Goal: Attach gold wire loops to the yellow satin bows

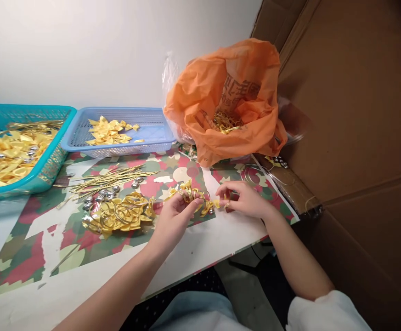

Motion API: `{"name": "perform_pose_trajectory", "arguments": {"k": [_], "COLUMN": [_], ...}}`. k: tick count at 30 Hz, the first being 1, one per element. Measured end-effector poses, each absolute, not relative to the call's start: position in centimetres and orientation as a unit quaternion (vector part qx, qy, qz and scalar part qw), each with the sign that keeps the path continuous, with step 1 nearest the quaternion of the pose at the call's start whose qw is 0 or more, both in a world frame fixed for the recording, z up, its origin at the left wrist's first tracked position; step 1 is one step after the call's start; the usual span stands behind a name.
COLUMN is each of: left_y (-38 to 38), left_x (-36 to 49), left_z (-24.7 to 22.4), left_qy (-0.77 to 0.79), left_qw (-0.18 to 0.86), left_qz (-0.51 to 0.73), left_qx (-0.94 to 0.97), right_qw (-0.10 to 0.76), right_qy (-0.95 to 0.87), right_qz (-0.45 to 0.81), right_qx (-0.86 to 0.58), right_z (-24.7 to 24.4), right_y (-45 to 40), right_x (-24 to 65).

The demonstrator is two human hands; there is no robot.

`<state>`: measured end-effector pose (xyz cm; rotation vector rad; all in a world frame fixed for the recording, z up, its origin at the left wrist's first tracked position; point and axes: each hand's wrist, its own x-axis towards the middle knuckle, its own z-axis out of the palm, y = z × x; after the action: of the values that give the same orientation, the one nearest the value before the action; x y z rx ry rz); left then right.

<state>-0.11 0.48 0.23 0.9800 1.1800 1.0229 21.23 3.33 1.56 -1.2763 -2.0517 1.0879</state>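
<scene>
Cannot count the yellow bows [186,186] in the left hand [172,219]; overlapped and partly covered by the grip. Cannot resolve contact at the tips of the right hand [244,199]; too small. Cannot see the left end of the teal basket [45,170]; cut off by picture edge. Cannot read all printing [241,87] on the orange bag [183,96]; creased. Can make out only the top of the tangle [228,123] inside; otherwise hidden. Lost cardboard [358,115] past top and right edges.
</scene>
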Motion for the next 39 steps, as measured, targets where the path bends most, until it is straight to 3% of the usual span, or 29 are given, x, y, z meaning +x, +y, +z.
{"name": "perform_pose_trajectory", "arguments": {"k": [10,14,16,20,23,26,31,39], "left_y": [0.7,0.8,0.8,0.5,0.2,-0.1,-0.4,-0.8], "left_x": [-0.4,-0.1,0.1,0.3,0.3,0.4,0.4,0.4], "left_z": [-0.3,-0.3,-0.1,0.3,0.4,0.5,0.4,0.3], "left_qy": [0.551,0.551,0.552,0.541,0.523,0.488,0.446,0.435], "left_qw": [0.519,0.532,0.533,0.540,0.538,0.531,0.517,0.506], "left_qz": [0.386,0.405,0.417,0.431,0.459,0.506,0.560,0.586], "left_qx": [0.527,0.498,0.488,0.479,0.476,0.473,0.470,0.460], "right_qw": [0.190,0.221,0.194,0.163,0.274,0.397,0.329,0.299], "right_qy": [-0.786,-0.775,-0.774,-0.777,-0.739,-0.680,-0.706,-0.718], "right_qz": [0.363,0.195,0.103,0.043,0.099,0.255,0.377,0.290], "right_qx": [-0.463,-0.559,-0.593,-0.606,-0.607,-0.562,-0.501,-0.557], "right_z": [1.8,0.5,-0.6,-2.2,-2.0,-0.8,0.3,-0.5], "right_y": [2.2,2.4,2.8,3.8,4.2,3.9,3.6,4.6], "right_x": [25.7,26.7,26.7,26.2,25.3,23.3,18.8,17.3]}}
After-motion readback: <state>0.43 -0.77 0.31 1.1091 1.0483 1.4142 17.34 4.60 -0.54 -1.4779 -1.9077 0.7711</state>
